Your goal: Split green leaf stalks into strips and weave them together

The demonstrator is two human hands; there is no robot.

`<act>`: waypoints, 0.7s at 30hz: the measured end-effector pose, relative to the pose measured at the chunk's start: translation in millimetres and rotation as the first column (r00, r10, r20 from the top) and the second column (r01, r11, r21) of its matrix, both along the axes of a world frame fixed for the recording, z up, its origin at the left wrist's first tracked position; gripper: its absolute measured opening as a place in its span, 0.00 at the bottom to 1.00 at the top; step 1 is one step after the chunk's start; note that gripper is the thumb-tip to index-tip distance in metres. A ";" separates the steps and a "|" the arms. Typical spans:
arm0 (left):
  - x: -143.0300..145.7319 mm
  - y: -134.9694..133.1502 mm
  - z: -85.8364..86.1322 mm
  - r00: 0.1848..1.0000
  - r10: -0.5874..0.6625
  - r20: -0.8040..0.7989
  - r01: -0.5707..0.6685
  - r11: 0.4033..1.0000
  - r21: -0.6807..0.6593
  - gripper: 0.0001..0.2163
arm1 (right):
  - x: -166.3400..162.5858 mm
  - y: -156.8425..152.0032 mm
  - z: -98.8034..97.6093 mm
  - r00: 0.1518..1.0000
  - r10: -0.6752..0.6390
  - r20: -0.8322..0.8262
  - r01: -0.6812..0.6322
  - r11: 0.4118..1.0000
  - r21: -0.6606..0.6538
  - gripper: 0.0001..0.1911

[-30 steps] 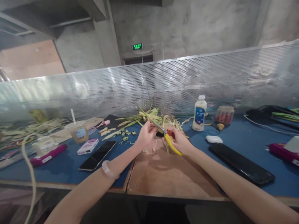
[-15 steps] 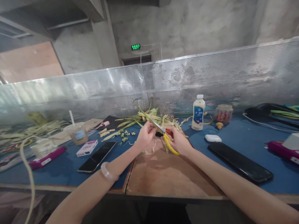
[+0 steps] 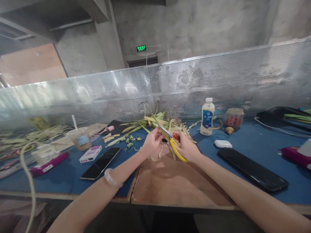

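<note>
My right hand [image 3: 186, 147] is closed around the handles of scissors with yellow grips [image 3: 175, 149]. Their metal blades [image 3: 167, 132] point up and left, toward my other hand. My left hand [image 3: 152, 141], with a pale bangle on its wrist, pinches a thin greenish leaf strip [image 3: 153, 115] close beside the blades. The strip's lower end is hidden by fingers and blades. A small red thing [image 3: 176, 137] shows by my right fingers; its kind is unclear. Behind both hands lies a heap of green and yellowish leaf pieces [image 3: 155, 119].
Left on the blue tabletop: a black phone [image 3: 100, 163], a pink-white box [image 3: 90, 154], a cup with straw [image 3: 82, 141], leaf scraps [image 3: 130, 140]. Right: a bottle [image 3: 207, 118], a jar [image 3: 234, 117], a white case [image 3: 223, 144], a dark phone-like object [image 3: 252, 169]. A perforated metal screen [image 3: 116, 94] stands behind.
The leaf strip has swung slightly to the right and stands steeper. Both hands keep nearly the same place, and the scissors stay in my right hand.
</note>
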State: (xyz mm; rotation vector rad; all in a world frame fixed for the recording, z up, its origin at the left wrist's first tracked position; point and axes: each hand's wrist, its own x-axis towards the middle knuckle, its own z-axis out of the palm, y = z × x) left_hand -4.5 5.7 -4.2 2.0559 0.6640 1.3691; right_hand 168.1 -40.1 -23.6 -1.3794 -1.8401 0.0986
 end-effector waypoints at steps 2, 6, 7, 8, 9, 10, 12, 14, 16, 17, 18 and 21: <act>-0.5 4.2 0.4 0.999 -0.005 0.044 0.005 1.000 -0.009 0.14 | 2.1 2.5 -0.9 0.999 0.030 -0.017 -0.030 0.999 0.013 0.21; -7.7 18.8 2.8 0.974 0.085 0.209 -0.070 0.995 -0.077 0.11 | 12.7 8.0 1.8 0.998 0.063 0.002 -0.063 0.997 -0.033 0.22; -10.7 23.5 3.1 0.967 0.109 0.230 -0.086 0.991 -0.107 0.10 | 16.7 9.7 3.1 0.998 0.063 0.019 -0.062 0.997 -0.056 0.21; -13.8 27.9 3.0 0.959 0.134 0.251 -0.101 0.985 -0.142 0.09 | 21.0 11.7 4.2 0.998 0.042 0.038 -0.039 0.996 -0.083 0.20; -16.7 31.8 2.9 0.950 0.153 0.271 -0.106 0.978 -0.183 0.09 | 25.7 14.0 5.0 0.998 -0.001 0.064 0.009 0.993 -0.119 0.19; -19.1 34.9 2.7 0.945 0.156 0.286 -0.094 0.971 -0.220 0.08 | 30.6 16.5 5.0 0.993 -0.066 0.098 0.081 0.984 -0.158 0.20; -21.5 37.5 2.7 0.945 0.138 0.296 -0.053 0.960 -0.277 0.07 | 40.3 21.6 2.9 0.959 -0.210 0.189 0.251 0.941 -0.229 0.22; -20.5 35.6 3.1 0.955 0.092 0.282 -0.001 0.952 -0.307 0.07 | 48.9 25.3 -1.4 0.915 -0.279 0.293 0.358 0.896 -0.262 0.25; -17.1 30.9 3.1 0.965 0.014 0.263 0.073 0.945 -0.320 0.08 | 54.2 26.1 -4.9 0.887 -0.252 0.386 0.365 0.895 -0.254 0.25; -15.0 28.1 2.7 0.968 -0.034 0.249 0.116 0.939 -0.324 0.09 | 55.0 25.2 -5.2 0.879 -0.229 0.419 0.353 0.903 -0.246 0.24; -12.9 25.2 1.9 0.971 -0.084 0.225 0.157 0.932 -0.328 0.09 | 54.3 23.3 -4.0 0.873 -0.217 0.437 0.343 0.910 -0.235 0.23; -7.8 16.2 -0.9 0.976 -0.197 0.092 0.217 0.917 -0.335 0.09 | 43.9 14.7 7.5 0.907 -0.239 0.346 0.310 0.936 -0.167 0.17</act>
